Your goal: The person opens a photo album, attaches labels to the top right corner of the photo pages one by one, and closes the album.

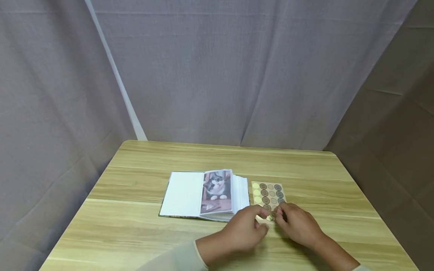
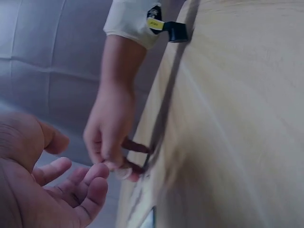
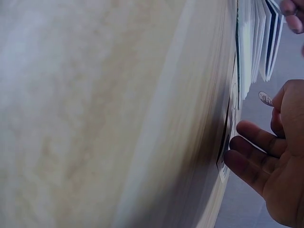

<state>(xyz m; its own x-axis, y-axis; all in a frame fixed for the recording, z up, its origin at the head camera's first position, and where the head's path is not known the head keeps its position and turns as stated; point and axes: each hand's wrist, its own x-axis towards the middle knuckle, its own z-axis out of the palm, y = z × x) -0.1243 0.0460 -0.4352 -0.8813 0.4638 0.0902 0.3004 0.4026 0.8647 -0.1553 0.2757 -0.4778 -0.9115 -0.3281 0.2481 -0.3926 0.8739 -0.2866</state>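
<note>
Between thumb and index finger, my right hand (image 1: 300,224) pinches a small round sticker (image 3: 265,98), raised off the sheet, with its other fingers spread. Beneath lies the sticker sheet (image 1: 268,194), with rows of gold, brown and dark round stickers; both hands hide its near end. My left hand (image 1: 245,229) is just left of the right one, its thumb and fingers apart and loosely bent, holding nothing. To the left, a photo album (image 1: 181,194) lies open, showing a cat photo (image 1: 217,192) on its right side.
The album's thick stack of white pages (image 1: 240,192) fans out beside the sticker sheet. All of this lies on a wood-grain table (image 1: 142,184). Grey curtains (image 1: 203,75) hang behind the table and at its sides.
</note>
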